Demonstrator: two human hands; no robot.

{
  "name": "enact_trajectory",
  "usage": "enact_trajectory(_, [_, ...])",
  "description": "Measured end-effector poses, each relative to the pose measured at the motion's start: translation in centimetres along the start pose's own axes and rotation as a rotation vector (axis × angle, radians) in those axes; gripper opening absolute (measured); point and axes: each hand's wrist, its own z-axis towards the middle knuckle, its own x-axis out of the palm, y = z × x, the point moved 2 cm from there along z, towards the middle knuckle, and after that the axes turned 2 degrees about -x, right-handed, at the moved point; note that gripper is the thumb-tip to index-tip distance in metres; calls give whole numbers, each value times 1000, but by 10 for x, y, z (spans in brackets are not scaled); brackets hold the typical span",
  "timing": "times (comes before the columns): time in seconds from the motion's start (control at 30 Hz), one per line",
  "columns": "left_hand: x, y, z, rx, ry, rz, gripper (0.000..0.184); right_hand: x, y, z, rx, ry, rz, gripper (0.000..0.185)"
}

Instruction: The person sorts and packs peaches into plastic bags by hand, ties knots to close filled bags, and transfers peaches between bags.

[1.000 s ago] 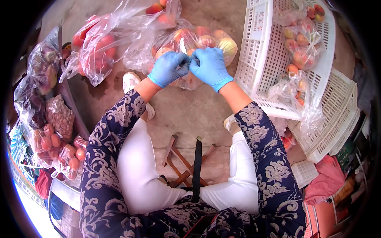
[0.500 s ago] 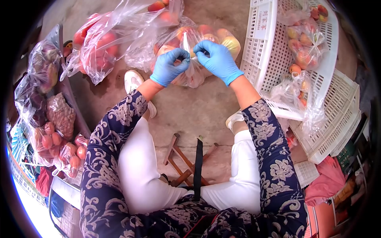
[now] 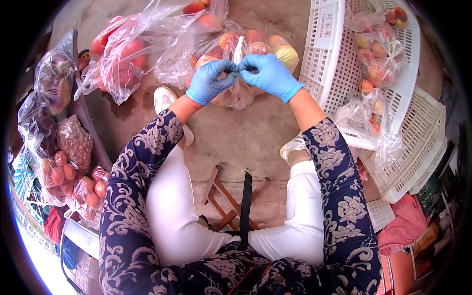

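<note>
A clear plastic bag full of red and yellow round fruit, which look like apples or peaches, rests on the floor in front of me. Its twisted neck stands up as a whitish strip. My left hand, in a blue glove, pinches the bag at the gathered neck. From the other side my right hand, also blue-gloved, closes thumb and fingers on the same spot, and the fingertips of both hands meet there. The exact bit of plastic between the fingertips is hidden.
Another bag of red fruit lies to the left. White perforated crates stand at the right, with bagged fruit inside. Several bags of produce line the far left. Below me is a wooden folding stool.
My right hand has shifted slightly left and down, bringing its fingertips against those of my left hand. The bag's neck leans a little further right. The other bags have stayed put.
</note>
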Motion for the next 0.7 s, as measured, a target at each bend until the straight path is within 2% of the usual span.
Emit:
enact_trajectory(0.1, [1, -1, 2, 48, -15, 8, 16, 4, -1, 0, 7, -13, -15, 17])
enact_trajectory(0.3, [4, 2, 0, -29, 6, 51, 16, 13, -1, -3, 10, -158, -25, 17])
enact_trajectory(0.4, [5, -2, 1, 13, 6, 117, 15, 15, 1, -4, -1, -210, -63, 14])
enact_trajectory(0.5, [6, -9, -1, -56, -15, 29, 14, 15, 2, -5, -5, -203, -111, 12])
enact_trajectory(0.6, [8, -3, -3, -31, -51, 101, 13, 19, -7, -8, 6, -323, -64, 10])
enact_trajectory(0.7, [-2, 9, -10, -78, -149, -13, 12, 12, -15, -10, 121, -330, 0, 11])
